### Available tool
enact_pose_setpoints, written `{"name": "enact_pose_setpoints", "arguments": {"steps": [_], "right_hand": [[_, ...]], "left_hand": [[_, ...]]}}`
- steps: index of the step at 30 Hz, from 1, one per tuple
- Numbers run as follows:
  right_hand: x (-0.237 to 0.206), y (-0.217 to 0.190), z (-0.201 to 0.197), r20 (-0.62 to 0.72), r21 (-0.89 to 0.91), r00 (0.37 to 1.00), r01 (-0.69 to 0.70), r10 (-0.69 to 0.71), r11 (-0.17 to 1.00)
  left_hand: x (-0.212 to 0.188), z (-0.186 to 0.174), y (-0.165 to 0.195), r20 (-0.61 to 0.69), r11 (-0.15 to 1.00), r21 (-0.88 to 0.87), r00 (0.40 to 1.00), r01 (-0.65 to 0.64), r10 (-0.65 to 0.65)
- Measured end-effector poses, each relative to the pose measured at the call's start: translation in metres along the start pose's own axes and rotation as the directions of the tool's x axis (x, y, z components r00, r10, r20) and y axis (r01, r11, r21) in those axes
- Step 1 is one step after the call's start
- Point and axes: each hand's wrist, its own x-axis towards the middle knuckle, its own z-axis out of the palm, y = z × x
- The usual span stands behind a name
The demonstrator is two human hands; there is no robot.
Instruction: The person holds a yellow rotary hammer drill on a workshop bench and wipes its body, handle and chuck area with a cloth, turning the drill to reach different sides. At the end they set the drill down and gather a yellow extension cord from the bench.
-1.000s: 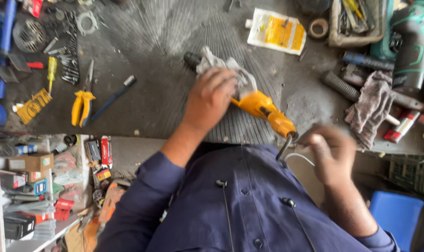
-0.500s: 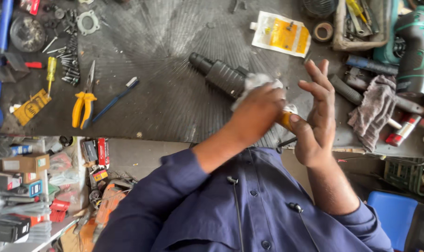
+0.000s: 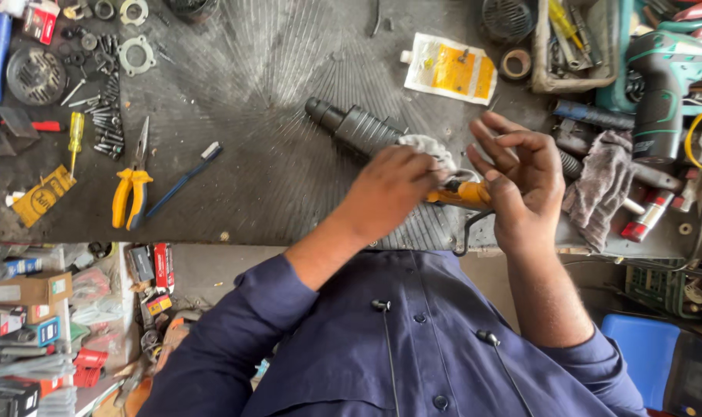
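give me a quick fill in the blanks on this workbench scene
1. The left hand presses a white ____ onto the black power tool.
2. The person's shirt is dark ____.
3. Beside the pliers lies a blue-handled ____.
Missing: cloth; blue; toothbrush.

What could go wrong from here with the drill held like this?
1. The right hand has its fingers spread, so the drill seems steadied mostly by the left hand pressing the white cloth; it might twist or slip.
2. The drill's orange handle sits near the table edge, and its cable loops over it; a snag could drag the drill off.
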Motion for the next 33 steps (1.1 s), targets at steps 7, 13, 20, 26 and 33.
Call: {"name": "enact_pose_setpoints", "arguments": {"steps": [7, 13, 20, 26, 33], "right_hand": [[0.037, 0.019, -0.019, -0.186, -0.005, 0.982, 0.02, -0.021, 1.0], [0.09, 0.044, -0.05, -0.334, -0.062, 0.942, -0.045, 0.022, 0.997], [0.103, 0.057, -0.06, -0.392, -0.111, 0.919, -0.093, 0.042, 0.989], [0.106, 0.057, -0.062, -0.345, -0.162, 0.938, -0.081, 0.02, 0.984], [0.101, 0.056, -0.061, -0.326, -0.12, 0.945, -0.033, -0.008, 0.992]], "left_hand": [[-0.034, -0.018, -0.034, -0.301, 0.982, 0.185, 0.954, 0.039, 0.018], [-0.024, 0.012, -0.03, -0.399, 0.99, 0.127, 0.917, 0.065, -0.009], [0.011, 0.06, 0.016, -0.261, 0.99, 0.045, 0.955, -0.135, 0.142], [-0.015, 0.014, -0.035, -0.282, 0.968, 0.235, 0.946, -0.092, 0.159], [-0.012, -0.001, -0.071, -0.554, 0.885, -0.032, 0.729, 0.464, -0.402]]}}
